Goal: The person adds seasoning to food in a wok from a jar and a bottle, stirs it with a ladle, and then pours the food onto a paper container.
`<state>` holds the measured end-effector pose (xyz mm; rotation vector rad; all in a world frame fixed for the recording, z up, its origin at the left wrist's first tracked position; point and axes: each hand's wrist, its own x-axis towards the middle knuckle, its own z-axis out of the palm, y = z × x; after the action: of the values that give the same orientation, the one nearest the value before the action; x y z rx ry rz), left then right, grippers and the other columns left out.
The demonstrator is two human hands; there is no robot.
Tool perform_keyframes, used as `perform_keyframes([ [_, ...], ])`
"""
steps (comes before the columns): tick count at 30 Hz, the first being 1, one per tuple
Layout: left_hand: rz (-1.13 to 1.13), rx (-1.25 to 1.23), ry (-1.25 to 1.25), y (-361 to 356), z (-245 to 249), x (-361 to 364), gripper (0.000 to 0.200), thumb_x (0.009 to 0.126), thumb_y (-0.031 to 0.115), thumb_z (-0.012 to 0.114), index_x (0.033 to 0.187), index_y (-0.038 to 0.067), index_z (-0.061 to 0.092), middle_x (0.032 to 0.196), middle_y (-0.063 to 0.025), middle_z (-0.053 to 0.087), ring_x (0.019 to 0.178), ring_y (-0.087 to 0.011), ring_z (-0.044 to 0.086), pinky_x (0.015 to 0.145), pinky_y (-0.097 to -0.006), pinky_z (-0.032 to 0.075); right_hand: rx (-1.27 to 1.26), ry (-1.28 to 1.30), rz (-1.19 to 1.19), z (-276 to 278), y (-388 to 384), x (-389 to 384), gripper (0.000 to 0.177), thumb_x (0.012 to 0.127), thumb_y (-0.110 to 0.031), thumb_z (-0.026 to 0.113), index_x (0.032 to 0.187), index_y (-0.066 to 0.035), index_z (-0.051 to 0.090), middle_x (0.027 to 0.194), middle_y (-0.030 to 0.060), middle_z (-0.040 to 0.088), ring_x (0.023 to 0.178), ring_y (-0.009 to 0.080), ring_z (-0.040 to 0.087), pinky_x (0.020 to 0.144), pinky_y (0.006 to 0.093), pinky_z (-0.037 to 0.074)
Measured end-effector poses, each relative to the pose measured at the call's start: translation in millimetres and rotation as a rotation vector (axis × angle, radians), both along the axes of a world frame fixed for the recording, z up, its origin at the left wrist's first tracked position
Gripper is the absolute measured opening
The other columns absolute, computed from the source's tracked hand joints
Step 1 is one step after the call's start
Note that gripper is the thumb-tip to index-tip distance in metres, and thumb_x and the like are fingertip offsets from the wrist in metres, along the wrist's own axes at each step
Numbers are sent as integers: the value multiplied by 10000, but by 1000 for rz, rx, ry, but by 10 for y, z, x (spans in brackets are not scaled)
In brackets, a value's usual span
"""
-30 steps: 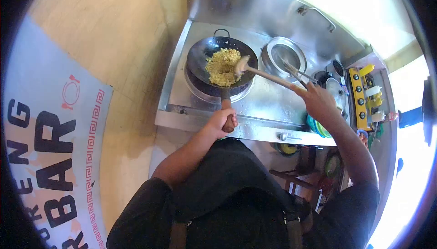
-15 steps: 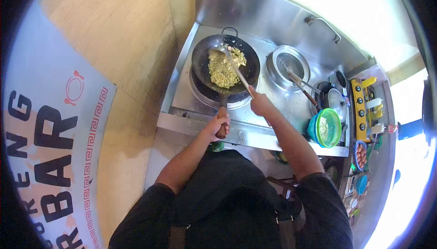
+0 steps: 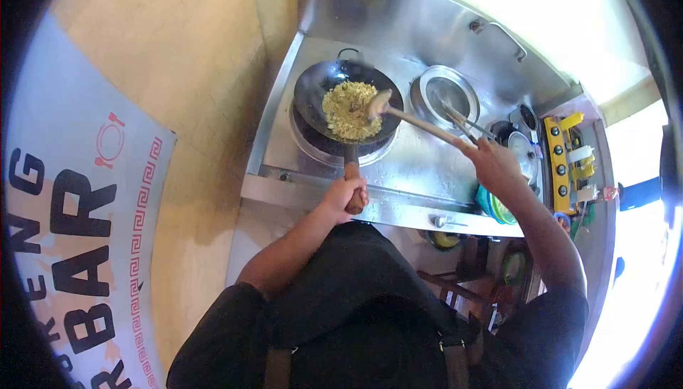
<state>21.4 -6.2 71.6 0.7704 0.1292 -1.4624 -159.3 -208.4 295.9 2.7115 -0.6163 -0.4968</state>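
Observation:
A dark wok [image 3: 307,96] sits over the left burner of the steel stove, holding a heap of yellowish fried rice [image 3: 348,108]. My left hand [image 3: 345,198] is wrapped around the wok's wooden handle [image 3: 353,171]. In my right hand [image 3: 492,165], out to the right of the wok, is the long shaft of a wok ladle [image 3: 420,124]. The ladle's rounded head is at the right side of the rice, inside the wok. My right forearm partly covers a green and teal bowl [image 3: 498,207].
Right of the wok stands a round metal pot [image 3: 427,101] with long-handled utensils resting across it. A lidded pan [image 3: 524,153] sits farther right. Beyond the stove's edge is a yellow rack [image 3: 562,168] with squeeze bottles. A printed banner [image 3: 85,246] hangs at left.
My right hand and the ladle have swung right, bringing the ladle head from the rice's upper left to its right side. My left hand keeps its hold on the handle.

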Motion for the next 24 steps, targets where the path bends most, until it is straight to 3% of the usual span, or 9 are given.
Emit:
perform_keyframes([
  [2,35,-34,20,-16,-60,32,103,811,74,596,769,50,506,622,-50,505,532,-169,518,507,-323,456,-1,67,5,-148,-48,75,554,865,-67,474,1385,-226,368,947,173,594,792,319,653,640,409,550],
  [6,2,-138,97,47,-366,53,106,813,66,598,834,74,494,632,-34,485,534,-153,508,510,-321,455,511,-259,-326,-1069,-268,368,553,812,-60,464,1360,-126,420,1028,293,595,937,412,607,827,473,491],
  [9,25,-121,105,120,-561,113,179,833,84,606,956,113,480,688,-18,507,550,-139,521,505,-315,464,577,-686,-143,-1640,-273,636,571,776,-36,471,1344,-47,414,1030,321,579,980,443,580,839,472,475],
  [12,-4,-104,73,119,-595,143,208,832,85,613,983,127,476,707,-10,511,557,-137,524,510,-317,470,706,-648,-420,-1759,-93,1210,584,770,-34,469,1350,-52,401,983,316,595,929,434,600,807,479,479],
  [15,-54,-41,0,139,-463,252,207,808,67,621,944,126,476,698,-15,499,559,-143,515,523,-328,470,636,-299,-246,-1547,231,1057,627,794,-43,448,1403,-93,311,891,296,616,851,418,623,773,475,496],
  [18,-59,17,-84,155,-414,223,166,798,57,614,902,100,491,693,-17,500,563,-148,519,516,-332,471,430,-28,-142,-1025,543,318,605,855,-64,429,1431,-131,256,894,270,608,768,398,641,705,490,519],
  [20,-26,22,-132,104,-123,95,141,792,51,609,873,84,499,693,-24,503,563,-152,521,511,-335,470,355,24,-167,-879,567,127,590,868,-68,422,1431,-140,260,915,265,600,763,391,643,686,491,522],
  [22,62,-5,152,95,530,-280,111,784,43,604,816,64,499,694,-44,508,556,-158,520,503,-339,470,268,82,-168,-794,358,93,589,876,-71,431,1432,-179,270,925,226,593,756,350,651,656,474,532],
  [24,50,3,124,36,526,-347,111,795,57,603,838,63,501,677,-39,508,556,-159,525,509,-336,472,109,53,-76,-509,157,151,588,878,-75,444,1424,-235,295,946,189,595,780,319,652,629,445,544],
])
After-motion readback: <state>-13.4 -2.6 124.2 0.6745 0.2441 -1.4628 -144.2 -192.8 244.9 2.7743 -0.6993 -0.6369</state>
